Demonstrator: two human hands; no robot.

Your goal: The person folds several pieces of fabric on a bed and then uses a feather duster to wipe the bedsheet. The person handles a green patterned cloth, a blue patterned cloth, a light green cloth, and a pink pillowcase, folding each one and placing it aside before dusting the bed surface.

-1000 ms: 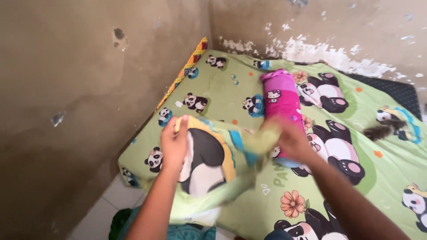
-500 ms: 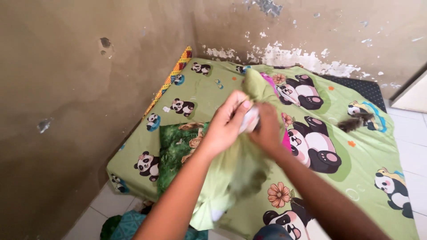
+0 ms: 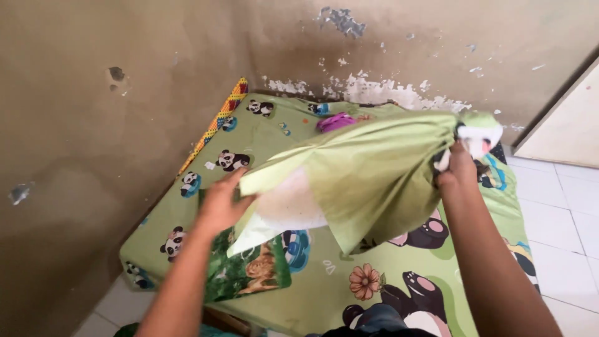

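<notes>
A light green cloth, like a pillowcase, is stretched in the air above the mattress. My right hand grips its bunched end at the right, raised high. My left hand holds its other end at the left, fingers against the edge. Below the cloth lies the mattress with a green panda-print sheet. A dark green printed pillow lies near the mattress's front left corner. The pink bolster shows only as a tip behind the cloth.
Brown, peeling walls close in the mattress at the left and back. White floor tiles run along the right, with a pale door or panel at the upper right. A colourful woven strip edges the mattress against the left wall.
My hands were together at the cloth's middle; they have pulled apart, the right going up and right, the left down and left, spreading the cloth. The view has shifted right.
</notes>
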